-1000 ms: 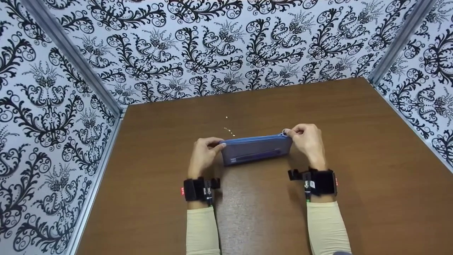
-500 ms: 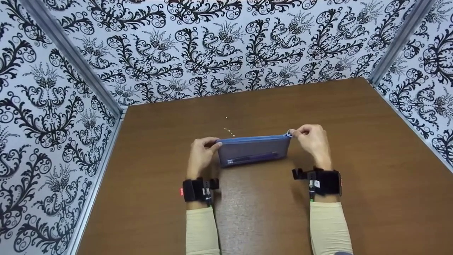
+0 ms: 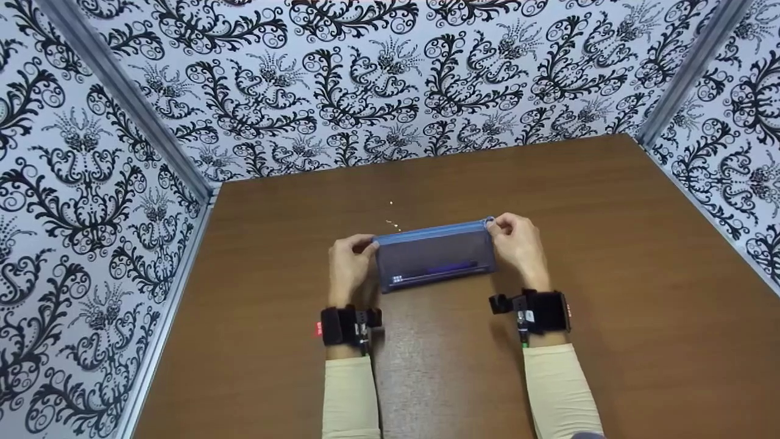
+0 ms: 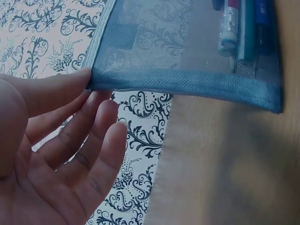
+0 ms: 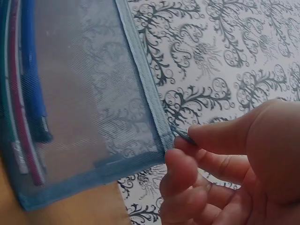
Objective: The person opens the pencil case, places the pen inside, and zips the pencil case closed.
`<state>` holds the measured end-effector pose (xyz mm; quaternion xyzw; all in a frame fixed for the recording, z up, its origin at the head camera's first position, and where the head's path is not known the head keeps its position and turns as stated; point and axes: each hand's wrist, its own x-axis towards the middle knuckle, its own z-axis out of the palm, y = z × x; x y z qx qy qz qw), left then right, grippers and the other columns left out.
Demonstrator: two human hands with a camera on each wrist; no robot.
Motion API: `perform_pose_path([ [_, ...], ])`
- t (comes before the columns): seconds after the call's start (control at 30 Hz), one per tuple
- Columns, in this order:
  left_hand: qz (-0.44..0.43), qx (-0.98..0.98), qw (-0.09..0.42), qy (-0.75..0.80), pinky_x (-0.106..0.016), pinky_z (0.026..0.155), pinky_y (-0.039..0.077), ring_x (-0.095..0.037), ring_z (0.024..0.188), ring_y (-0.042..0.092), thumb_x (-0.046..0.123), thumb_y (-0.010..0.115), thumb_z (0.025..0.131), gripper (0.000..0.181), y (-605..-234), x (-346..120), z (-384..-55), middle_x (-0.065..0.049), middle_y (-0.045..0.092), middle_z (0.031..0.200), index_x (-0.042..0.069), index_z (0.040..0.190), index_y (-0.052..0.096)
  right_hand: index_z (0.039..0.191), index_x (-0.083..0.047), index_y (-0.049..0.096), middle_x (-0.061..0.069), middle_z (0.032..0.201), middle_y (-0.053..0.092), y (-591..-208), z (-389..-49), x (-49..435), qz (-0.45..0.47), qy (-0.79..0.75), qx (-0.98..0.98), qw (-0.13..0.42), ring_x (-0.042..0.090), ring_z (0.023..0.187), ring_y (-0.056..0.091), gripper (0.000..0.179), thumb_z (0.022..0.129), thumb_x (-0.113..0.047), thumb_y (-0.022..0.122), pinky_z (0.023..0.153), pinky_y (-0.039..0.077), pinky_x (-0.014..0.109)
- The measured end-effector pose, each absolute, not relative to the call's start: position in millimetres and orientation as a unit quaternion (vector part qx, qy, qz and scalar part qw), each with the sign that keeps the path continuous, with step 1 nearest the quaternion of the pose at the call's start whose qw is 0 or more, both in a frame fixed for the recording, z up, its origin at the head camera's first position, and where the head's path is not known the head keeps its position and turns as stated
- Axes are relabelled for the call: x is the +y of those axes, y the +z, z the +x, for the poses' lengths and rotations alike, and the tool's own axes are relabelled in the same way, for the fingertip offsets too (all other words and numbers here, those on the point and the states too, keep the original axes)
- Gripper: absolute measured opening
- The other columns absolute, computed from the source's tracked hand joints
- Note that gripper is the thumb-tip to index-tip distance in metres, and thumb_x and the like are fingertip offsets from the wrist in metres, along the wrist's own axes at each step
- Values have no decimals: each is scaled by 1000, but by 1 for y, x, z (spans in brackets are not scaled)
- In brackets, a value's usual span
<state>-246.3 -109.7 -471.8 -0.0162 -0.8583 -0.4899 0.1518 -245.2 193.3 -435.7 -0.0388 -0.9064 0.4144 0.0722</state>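
A see-through blue mesh zip pouch is held upright between my hands, its zipped edge on top. My left hand pinches its upper left corner between thumb and index finger, the other fingers loosely curled below, as the left wrist view shows. At the opposite upper corner, my right hand pinches the cord loop at the zip's end. Several writing tools lie along the pouch's bottom: a blue pen, a magenta pencil and a green one among them.
The brown table spreads beneath both arms. A few small shiny specks show just behind the pouch. Patterned black-and-white panels stand around the table's back and sides, joined by metal posts.
My right hand swung slightly outward, then came back left. The pouch has tilted so more of its front face shows, and its right end has risen a little. The left hand keeps its pinch.
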Motion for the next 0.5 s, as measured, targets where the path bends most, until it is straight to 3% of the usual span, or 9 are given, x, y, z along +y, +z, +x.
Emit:
perform_pose_path([
  [0.5,20,-860,134,-492,-37,85,56,-24,90,72,9,71,90,21,-474,-106,-247,-12,76,98,2,109,75,98,0,69,12,90,68,-443,-248,190,-21,426,-903,61,26,83,63,23,98,-21,58,75,47,35],
])
